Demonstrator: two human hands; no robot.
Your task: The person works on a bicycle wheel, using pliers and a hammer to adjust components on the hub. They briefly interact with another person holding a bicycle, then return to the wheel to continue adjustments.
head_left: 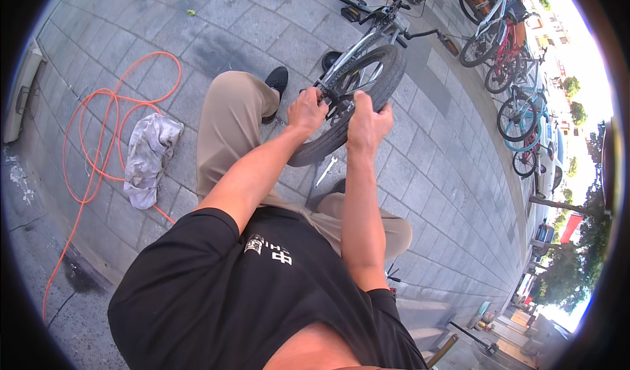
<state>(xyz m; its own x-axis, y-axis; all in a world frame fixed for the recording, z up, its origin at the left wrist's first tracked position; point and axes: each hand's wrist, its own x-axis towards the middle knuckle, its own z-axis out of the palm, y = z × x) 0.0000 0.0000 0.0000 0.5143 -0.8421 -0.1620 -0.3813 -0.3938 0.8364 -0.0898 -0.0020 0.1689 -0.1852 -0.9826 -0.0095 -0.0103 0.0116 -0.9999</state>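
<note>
My left hand is closed around the lower end of a silver bicycle fork near the wheel's hub; its fingertips are partly hidden. My right hand grips the black tyre on the wheel's right side, thumb toward the spokes. The bicycle lies ahead of me with its handlebar and pedal at the top. An open-ended wrench rests on the paving below the wheel, between my forearms.
An orange hose lies looped at left beside a crumpled pale cloth. Several parked bicycles line the right, with a white car and trees behind. My bent legs are below the wheel. A pale step or ledge is at far left.
</note>
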